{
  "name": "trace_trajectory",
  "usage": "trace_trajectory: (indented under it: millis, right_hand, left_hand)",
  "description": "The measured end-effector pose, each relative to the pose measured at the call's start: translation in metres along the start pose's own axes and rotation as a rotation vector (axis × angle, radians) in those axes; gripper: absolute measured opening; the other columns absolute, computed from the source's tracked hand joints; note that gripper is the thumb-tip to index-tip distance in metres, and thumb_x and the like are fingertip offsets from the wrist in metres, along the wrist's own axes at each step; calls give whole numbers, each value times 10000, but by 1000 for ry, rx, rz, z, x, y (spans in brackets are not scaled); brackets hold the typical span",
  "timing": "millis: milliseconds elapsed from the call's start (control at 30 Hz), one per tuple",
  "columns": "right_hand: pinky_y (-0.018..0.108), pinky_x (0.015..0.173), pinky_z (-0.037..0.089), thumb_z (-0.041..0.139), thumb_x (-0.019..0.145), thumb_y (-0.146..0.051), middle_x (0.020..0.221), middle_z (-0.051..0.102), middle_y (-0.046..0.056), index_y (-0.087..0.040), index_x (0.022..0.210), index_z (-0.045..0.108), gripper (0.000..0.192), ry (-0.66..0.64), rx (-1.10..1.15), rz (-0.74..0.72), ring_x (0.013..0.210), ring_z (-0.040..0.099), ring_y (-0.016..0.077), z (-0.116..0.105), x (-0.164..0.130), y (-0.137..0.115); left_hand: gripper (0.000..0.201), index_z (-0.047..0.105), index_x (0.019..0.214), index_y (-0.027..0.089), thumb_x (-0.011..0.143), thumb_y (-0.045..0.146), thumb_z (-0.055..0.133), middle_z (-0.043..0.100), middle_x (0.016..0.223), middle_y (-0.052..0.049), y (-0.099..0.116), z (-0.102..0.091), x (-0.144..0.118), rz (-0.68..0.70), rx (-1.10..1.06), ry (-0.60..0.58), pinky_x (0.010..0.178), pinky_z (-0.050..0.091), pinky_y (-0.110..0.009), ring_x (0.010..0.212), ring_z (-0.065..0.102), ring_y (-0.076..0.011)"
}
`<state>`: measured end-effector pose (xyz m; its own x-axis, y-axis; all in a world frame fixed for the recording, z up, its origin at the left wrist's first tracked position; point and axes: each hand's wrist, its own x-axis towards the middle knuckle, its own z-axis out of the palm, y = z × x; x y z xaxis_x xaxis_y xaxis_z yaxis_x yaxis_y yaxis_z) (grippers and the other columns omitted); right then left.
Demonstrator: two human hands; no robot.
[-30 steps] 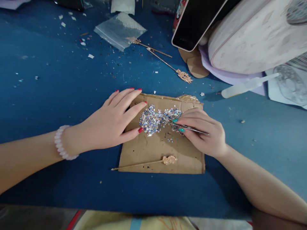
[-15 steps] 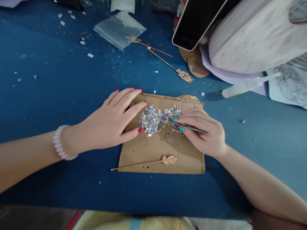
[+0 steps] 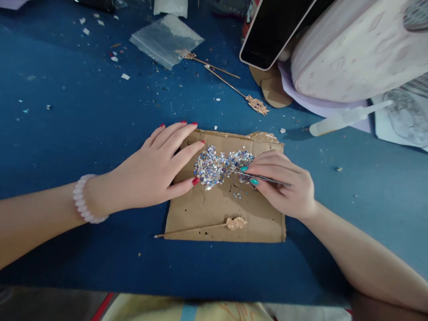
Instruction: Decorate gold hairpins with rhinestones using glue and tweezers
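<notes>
My left hand (image 3: 163, 165) lies flat with its fingers spread over the left edge of a cardboard piece (image 3: 214, 209). Its thumb touches the side of a heap of small shiny rhinestones (image 3: 210, 167). In my right hand (image 3: 284, 180) is a pair of thin metal tweezers (image 3: 264, 177), pinched between thumb and index finger. The tips reach the heap's right part; whether they hold a stone is too small to tell. Along the cardboard's near side lies a gold hairpin (image 3: 236, 223) with an ornate head, its shaft pointing left past the edge.
Two more gold hairpins (image 3: 257, 105) lie beyond the cardboard, beside a clear zip bag (image 3: 167, 40) of white grains. A phone (image 3: 276, 31) leans at the back right near a large pale rounded object (image 3: 354, 53). A glue bottle (image 3: 334, 123) rests at right. White flecks dot the blue table.
The tweezers' tips have shifted slightly lower and their arms look closer together. My left hand has stayed where it was.
</notes>
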<state>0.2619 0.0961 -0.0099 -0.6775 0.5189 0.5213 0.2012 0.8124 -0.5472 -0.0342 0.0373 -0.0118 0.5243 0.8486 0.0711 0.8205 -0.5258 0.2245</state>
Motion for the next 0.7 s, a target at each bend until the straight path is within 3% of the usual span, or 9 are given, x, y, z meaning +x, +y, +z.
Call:
trace_trajectory:
  millis: [467,700]
  right_hand:
    - [395,767,589,595,889,-92,909,760,62,-236,1131,704,302,-8,-28,-59,859,713,213,-2,1,1]
    - [378,767,598,631,819,-27,920,755,71,-213,1082,705,331,-28,-39,-90,854,708,205,-3,3,0]
  left_hand:
    - [611,380,1494,159,979,474,474,242,1644,-198,-1,1,0,2,-31,13,1202,272,-647,1527,230,-402]
    - [609,377,1495,155,983,475,455,235,1646,-200,0,1,0,2,-27,7,1209,269,-640,1534,214,-397]
